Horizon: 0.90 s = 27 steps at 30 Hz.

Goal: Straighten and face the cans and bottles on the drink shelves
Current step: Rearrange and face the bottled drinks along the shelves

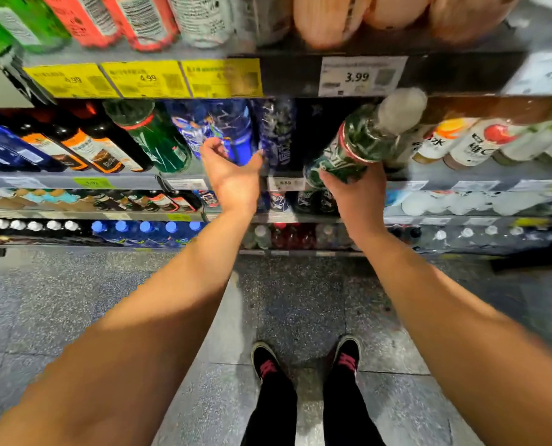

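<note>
My right hand grips the base of a green-labelled bottle with a white cap, which is tilted with its cap toward the upper right, in front of the middle shelf. My left hand is open, palm up, fingers spread just in front of a blue bottle on the same shelf, touching nothing that I can tell. A dark purple bottle stands between my two hands. Behind the held bottle is a dark gap in the row.
Left on the shelf stand a green bottle and dark bottles with orange labels. White bottles stand at the right. Price tags line the upper shelf edge. Lower shelves hold capped bottles. Speckled floor and my shoes lie below.
</note>
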Tool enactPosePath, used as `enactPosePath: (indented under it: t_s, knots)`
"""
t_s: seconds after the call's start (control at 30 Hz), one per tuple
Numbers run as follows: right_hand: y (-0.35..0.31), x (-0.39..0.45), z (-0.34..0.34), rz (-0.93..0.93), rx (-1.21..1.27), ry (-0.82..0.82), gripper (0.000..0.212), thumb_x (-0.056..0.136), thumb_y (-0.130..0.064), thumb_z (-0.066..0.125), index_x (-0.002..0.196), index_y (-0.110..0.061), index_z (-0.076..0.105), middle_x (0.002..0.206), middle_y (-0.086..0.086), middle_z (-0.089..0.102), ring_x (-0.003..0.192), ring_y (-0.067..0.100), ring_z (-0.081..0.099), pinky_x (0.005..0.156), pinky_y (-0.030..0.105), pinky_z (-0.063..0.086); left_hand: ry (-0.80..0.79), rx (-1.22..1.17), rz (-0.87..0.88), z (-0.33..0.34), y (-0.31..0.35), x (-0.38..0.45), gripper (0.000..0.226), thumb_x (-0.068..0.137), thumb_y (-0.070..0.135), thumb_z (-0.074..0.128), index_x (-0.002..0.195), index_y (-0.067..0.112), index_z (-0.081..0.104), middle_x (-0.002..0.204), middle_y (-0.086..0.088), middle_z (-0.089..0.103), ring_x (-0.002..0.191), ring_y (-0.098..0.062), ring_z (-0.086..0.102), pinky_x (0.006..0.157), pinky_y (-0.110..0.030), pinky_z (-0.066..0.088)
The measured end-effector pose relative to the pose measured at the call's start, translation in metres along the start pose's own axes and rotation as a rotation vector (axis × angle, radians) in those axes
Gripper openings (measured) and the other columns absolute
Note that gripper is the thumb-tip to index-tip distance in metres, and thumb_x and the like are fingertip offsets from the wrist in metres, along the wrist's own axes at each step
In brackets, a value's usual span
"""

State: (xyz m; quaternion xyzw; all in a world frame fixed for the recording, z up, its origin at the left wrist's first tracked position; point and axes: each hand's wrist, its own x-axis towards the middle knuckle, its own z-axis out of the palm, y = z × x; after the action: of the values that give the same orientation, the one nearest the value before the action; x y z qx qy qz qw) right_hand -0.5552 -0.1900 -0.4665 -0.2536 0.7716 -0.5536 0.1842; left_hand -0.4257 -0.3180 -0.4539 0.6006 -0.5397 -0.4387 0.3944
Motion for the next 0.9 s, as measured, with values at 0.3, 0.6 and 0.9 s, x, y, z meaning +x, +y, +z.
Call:
enactPosePath:
  t_s: [0.3, 0.6, 0.9]
  knots:
    - [0.007, 0.031, 0.025, -0.036, -0.097, 0.007, 0.052, 0.078, -0.028, 0.082, 0.117, -0.001, 0.064, 0.119, 0.011, 0.068, 0.115, 0.025, 0.062, 0.101, 0.04, 0.049, 0.1, 0.096, -0.034, 0.009, -0.002, 0.025, 0.075, 0.071, 0.019, 0.089, 0.13, 0.002, 0.045, 0.123, -0.022, 0.056, 0.106, -0.035, 0.056, 0.096, -0.041, 0.046]
    - [0.0, 0.044, 0.036, -0.021, -0.139, -0.054, 0.07, 0.077, -0.017, 0.082, 0.137, -0.007, 0.048, 0.132, 0.006, 0.059, 0.118, 0.011, 0.052, 0.092, 0.004, 0.031, 0.06, 0.109, 0.015, 0.002, -0.006, 0.031, 0.07, 0.074, 0.019, 0.087, 0.13, 0.008, 0.046, 0.118, -0.016, 0.059, 0.1, -0.028, 0.053, 0.099, -0.037, 0.045]
    - [-0.014, 0.056, 0.045, 0.012, -0.288, -0.092, 0.064, 0.079, -0.019, 0.081, 0.132, -0.007, 0.048, 0.13, 0.007, 0.061, 0.118, 0.02, 0.058, 0.083, 0.01, 0.034, 0.007, 0.007, 0.021, 0.002, -0.009, 0.034, 0.062, 0.076, 0.008, 0.084, 0.126, 0.007, 0.047, 0.101, -0.003, 0.046, 0.091, -0.016, 0.044, 0.096, -0.034, 0.045]
